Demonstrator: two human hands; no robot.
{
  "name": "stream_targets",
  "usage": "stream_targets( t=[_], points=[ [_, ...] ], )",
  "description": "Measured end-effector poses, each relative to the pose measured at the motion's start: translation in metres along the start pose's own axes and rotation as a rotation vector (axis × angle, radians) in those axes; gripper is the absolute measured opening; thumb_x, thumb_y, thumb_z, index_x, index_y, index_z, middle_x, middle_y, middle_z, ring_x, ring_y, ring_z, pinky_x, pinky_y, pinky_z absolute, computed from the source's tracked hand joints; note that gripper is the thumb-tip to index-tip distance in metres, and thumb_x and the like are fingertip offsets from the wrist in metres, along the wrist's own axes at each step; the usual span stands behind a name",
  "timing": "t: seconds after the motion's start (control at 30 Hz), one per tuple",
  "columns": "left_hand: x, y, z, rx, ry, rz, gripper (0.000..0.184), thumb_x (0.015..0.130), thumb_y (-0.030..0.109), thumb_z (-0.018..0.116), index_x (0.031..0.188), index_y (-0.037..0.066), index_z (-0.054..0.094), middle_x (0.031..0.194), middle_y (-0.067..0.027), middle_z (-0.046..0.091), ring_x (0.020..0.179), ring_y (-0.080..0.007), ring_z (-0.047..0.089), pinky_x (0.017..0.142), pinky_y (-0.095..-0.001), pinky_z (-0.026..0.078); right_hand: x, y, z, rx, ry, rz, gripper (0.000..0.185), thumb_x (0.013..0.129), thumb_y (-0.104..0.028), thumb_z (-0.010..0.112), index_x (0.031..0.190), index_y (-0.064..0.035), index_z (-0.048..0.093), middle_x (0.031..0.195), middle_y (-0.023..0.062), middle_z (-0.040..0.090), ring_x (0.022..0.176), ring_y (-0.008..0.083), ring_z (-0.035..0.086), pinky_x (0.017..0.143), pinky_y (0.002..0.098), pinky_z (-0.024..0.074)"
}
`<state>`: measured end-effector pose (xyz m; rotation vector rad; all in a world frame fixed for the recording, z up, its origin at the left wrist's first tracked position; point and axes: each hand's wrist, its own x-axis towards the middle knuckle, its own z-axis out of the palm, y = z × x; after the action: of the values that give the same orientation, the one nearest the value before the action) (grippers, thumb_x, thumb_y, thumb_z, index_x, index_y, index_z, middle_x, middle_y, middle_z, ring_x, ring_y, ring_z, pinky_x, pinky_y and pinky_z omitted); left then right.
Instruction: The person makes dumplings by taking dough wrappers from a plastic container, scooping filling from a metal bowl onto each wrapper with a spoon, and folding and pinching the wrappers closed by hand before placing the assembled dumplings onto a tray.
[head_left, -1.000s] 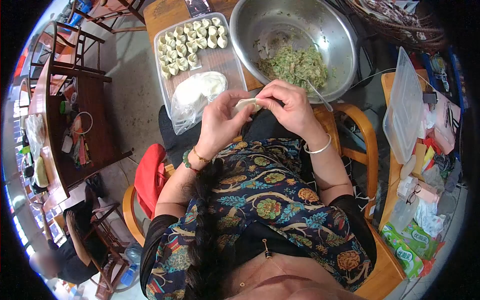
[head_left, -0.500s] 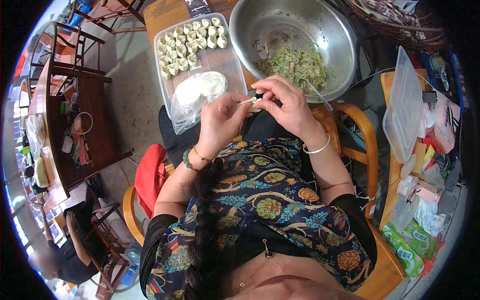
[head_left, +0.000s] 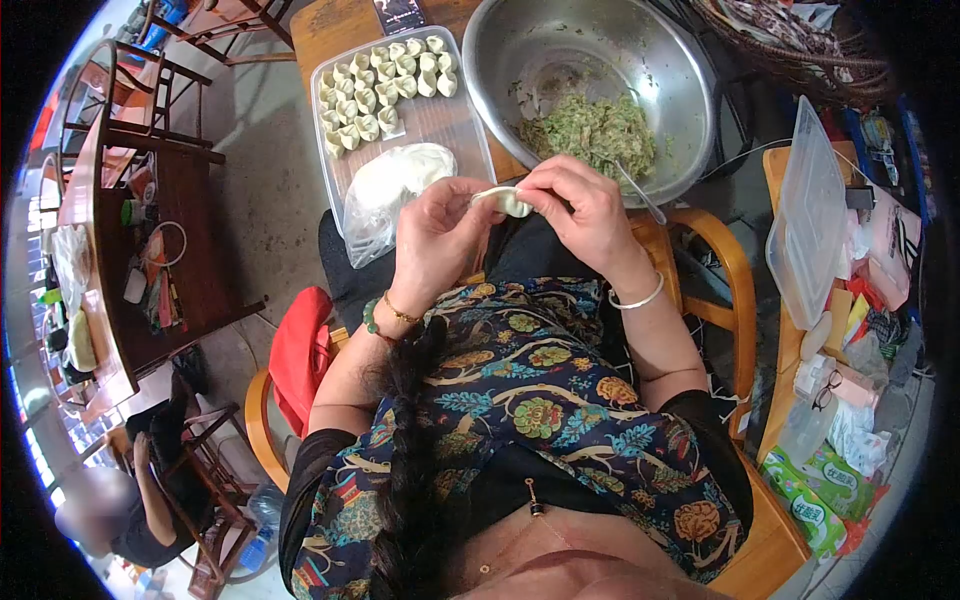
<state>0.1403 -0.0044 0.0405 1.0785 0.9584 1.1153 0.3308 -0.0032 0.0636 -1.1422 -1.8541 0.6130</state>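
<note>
A filled dumpling (head_left: 512,203) is pinched between my two hands over my lap, its pleated side showing. My left hand (head_left: 440,225) grips its left end with thumb and fingers. At the right end, my right hand (head_left: 575,205) closes thumb and fingertips on the dough. Just beyond my left hand, a plastic bag of white wrappers (head_left: 395,185) lies on the near part of a clear plastic tray (head_left: 460,130). Rows of folded dumplings (head_left: 365,100) fill the tray's far part. Past my right hand stands a big metal bowl (head_left: 690,110) with green filling (head_left: 600,135).
A spoon (head_left: 640,190) leans in the bowl. The tray and bowl rest on a wooden table (head_left: 340,20). To the right, a clear lid (head_left: 808,220) stands upright by a cluttered bench. A red cloth (head_left: 302,360) hangs at my left; another person (head_left: 150,500) sits farther left.
My fingers have shifted along the dumpling, and both hands now hold its ends. Its pleated side shows more plainly than before. The right hand's raised fingers have come down.
</note>
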Motion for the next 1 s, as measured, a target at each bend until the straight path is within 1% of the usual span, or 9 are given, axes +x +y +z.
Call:
stream_targets(
  t=[0.13, 0.33, 0.43, 0.5, 0.63, 0.7, 0.8, 0.93, 1.0],
  points=[
    [-0.002, -0.002, -0.003, 0.108, -0.015, 0.021, 0.013, 0.094, 0.006, 0.064, 0.102, -0.005, 0.066, 0.081, -0.0052, 0.071, 0.072, -0.0076, 0.066, 0.062, -0.021, 0.053, -0.001, -0.003, -0.001, -0.02, -0.029, -0.055, 0.013, 0.081, -0.005, 0.074, 0.09, -0.0012, 0.065, 0.084, 0.0107, 0.062, 0.075, 0.0272, 0.063, 0.067, 0.0357, 0.0507],
    [-0.003, -0.002, -0.004, 0.334, -0.056, 0.059, 0.01, 0.093, 0.009, 0.066, 0.097, 0.0, 0.069, 0.073, -0.0054, 0.071, 0.067, -0.0053, 0.066, 0.056, -0.0221, 0.051, 0.001, -0.008, 0.005, 0.046, -0.026, 0.054, 0.023, 0.079, -0.006, 0.075, 0.1, -0.0022, 0.066, 0.09, 0.0116, 0.063, 0.077, 0.0282, 0.064, 0.068, 0.0366, 0.0518],
    [-0.001, 0.001, -0.003, 0.412, -0.062, 0.166, 0.01, 0.092, 0.009, 0.067, 0.095, 0.0, 0.07, 0.072, -0.0053, 0.071, 0.067, -0.0056, 0.066, 0.057, -0.0232, 0.052, 0.0, -0.001, 0.006, -0.019, -0.019, -0.073, 0.021, 0.08, -0.004, 0.074, 0.099, -0.0012, 0.066, 0.09, 0.0129, 0.063, 0.079, 0.0292, 0.065, 0.069, 0.0379, 0.0521],
    [-0.001, 0.007, -0.004, 0.495, -0.109, 0.098, 0.011, 0.093, 0.008, 0.066, 0.097, -0.001, 0.069, 0.077, -0.0056, 0.072, 0.07, -0.0078, 0.067, 0.062, -0.0242, 0.054, -0.003, 0.003, 0.005, -0.011, -0.062, -0.041, 0.017, 0.079, 0.0, 0.074, 0.095, -0.0008, 0.069, 0.091, 0.0111, 0.066, 0.078, 0.0233, 0.065, 0.069, 0.0322, 0.0529],
    [-0.002, 0.009, 0.003, 0.309, -0.103, 0.033, 0.012, 0.093, 0.006, 0.064, 0.099, -0.004, 0.067, 0.083, -0.0066, 0.073, 0.076, -0.01, 0.069, 0.067, -0.0244, 0.055, -0.003, 0.0, 0.0, -0.061, -0.037, -0.078, 0.013, 0.08, 0.001, 0.073, 0.092, -0.0002, 0.069, 0.088, 0.0112, 0.066, 0.077, 0.024, 0.065, 0.068, 0.0322, 0.0528],
    [-0.001, 0.008, 0.005, 0.011, -0.037, -0.045, 0.012, 0.094, 0.004, 0.064, 0.1, -0.006, 0.066, 0.087, -0.0073, 0.072, 0.078, -0.0109, 0.068, 0.07, -0.0241, 0.056, -0.002, 0.0, -0.003, -0.07, -0.026, -0.077, 0.011, 0.082, -0.001, 0.07, 0.092, 0.0004, 0.066, 0.087, 0.013, 0.063, 0.078, 0.0298, 0.064, 0.069, 0.0374, 0.0516],
    [-0.001, -0.002, -0.007, 0.055, -0.092, -0.046, 0.017, 0.095, 0.002, 0.062, 0.109, -0.007, 0.063, 0.102, -0.0107, 0.07, 0.087, -0.013, 0.069, 0.076, -0.0241, 0.056, -0.002, -0.005, -0.005, -0.066, -0.022, -0.048, 0.011, 0.081, -0.002, 0.071, 0.091, 0.0, 0.066, 0.085, 0.0122, 0.062, 0.078, 0.0294, 0.064, 0.068, 0.0372, 0.0513],
    [-0.002, -0.002, -0.005, 0.136, -0.073, -0.011, 0.016, 0.095, 0.002, 0.062, 0.107, -0.008, 0.063, 0.099, -0.0102, 0.071, 0.086, -0.0136, 0.069, 0.075, -0.0243, 0.057, -0.002, -0.01, -0.004, -0.051, -0.064, -0.056, 0.014, 0.081, -0.002, 0.071, 0.093, -0.0006, 0.066, 0.086, 0.012, 0.062, 0.079, 0.0296, 0.064, 0.069, 0.037, 0.0514],
    [-0.002, 0.004, -0.005, 0.385, -0.07, 0.056, 0.013, 0.093, 0.002, 0.065, 0.103, -0.006, 0.066, 0.092, -0.009, 0.072, 0.08, -0.0129, 0.07, 0.071, -0.024, 0.056, 0.0, -0.012, -0.001, 0.001, -0.028, 0.018, 0.018, 0.081, -0.002, 0.071, 0.098, -0.0008, 0.065, 0.09, 0.0124, 0.062, 0.081, 0.0301, 0.064, 0.071, 0.0376, 0.0518]
  ],
)
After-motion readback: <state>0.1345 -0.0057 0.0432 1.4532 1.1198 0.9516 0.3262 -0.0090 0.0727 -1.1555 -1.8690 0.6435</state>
